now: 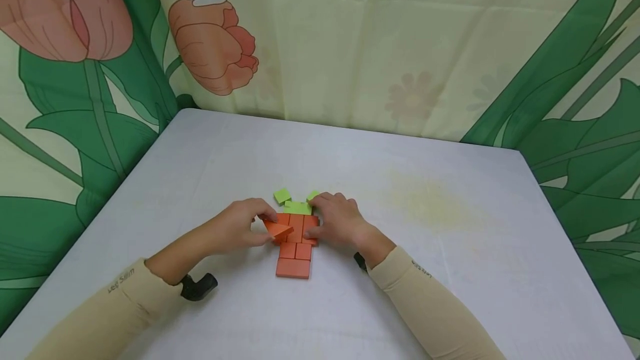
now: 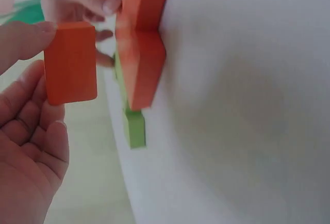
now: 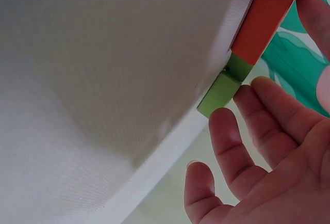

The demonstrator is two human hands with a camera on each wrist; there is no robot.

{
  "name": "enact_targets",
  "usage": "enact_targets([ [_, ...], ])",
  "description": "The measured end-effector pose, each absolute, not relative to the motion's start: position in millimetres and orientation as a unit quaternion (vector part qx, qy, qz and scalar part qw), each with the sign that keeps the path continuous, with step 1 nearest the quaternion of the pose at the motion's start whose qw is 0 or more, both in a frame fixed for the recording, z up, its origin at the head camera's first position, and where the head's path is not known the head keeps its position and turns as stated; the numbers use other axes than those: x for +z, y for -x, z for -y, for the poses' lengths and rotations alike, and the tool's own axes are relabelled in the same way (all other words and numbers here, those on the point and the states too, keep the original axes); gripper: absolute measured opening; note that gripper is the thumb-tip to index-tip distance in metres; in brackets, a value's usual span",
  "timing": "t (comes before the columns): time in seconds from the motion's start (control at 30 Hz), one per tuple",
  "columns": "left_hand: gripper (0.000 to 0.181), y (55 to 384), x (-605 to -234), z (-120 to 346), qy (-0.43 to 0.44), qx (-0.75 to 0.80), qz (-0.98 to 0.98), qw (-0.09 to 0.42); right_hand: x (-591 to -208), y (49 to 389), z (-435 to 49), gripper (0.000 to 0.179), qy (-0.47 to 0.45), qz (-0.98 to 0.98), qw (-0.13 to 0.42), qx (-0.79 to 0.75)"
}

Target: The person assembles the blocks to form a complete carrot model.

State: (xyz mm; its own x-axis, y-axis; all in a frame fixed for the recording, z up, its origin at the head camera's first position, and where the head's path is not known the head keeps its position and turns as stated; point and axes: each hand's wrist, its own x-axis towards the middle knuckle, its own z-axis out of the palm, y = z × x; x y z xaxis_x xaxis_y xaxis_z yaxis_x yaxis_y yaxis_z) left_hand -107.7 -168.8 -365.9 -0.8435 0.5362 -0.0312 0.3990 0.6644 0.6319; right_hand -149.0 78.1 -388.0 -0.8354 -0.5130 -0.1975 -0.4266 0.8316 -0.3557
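Observation:
My left hand (image 1: 246, 225) pinches an orange block (image 1: 278, 230) between thumb and fingertips. In the head view the block looks wedge-shaped; in the left wrist view it shows a rectangular face. It is held over the left side of a flat figure of red-orange blocks (image 1: 295, 228) on the table. My right hand (image 1: 340, 218) rests along the figure's right side. Its thumb touches the red-orange blocks, and its loosely bent fingers are by the right green block (image 3: 220, 92). A wider light-green block (image 1: 297, 208) adjoins the red-orange ones, with a small green block (image 1: 282, 196) at its upper left.
A white cloth covers the table (image 1: 450, 293), with a faint yellowish stain (image 1: 430, 201) right of the hands. Behind it hangs a curtain (image 1: 350, 43) printed with tulips and leaves. Black wrist devices (image 1: 198, 287) sit under both forearms.

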Motion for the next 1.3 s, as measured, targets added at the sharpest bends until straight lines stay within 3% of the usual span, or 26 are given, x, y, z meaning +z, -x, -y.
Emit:
enact_targets([
  [0.57, 0.023, 62.1, -377.7, 135.3, -0.295, 0.342, -0.878, 0.157, -389.2, 149.4, -78.1, 0.065, 0.25, -0.948, 0.138, -0.141],
  [0.77, 0.018, 56.1, -384.3, 130.3, -0.293, 0.348, -0.875, 0.164, -390.8, 151.0, -77.8, 0.065, 0.246, -0.949, 0.137, -0.14],
  [1.1, 0.029, 46.3, -387.5, 124.3, -0.307, 0.313, -0.882, 0.174, -391.6, 151.2, -77.5, 0.066, 0.242, -0.949, 0.142, -0.146],
  [1.3, 0.025, 42.2, -392.5, 117.2, -0.324, 0.284, -0.885, 0.178, -391.8, 150.6, -77.2, 0.067, 0.243, -0.949, 0.139, -0.144],
])
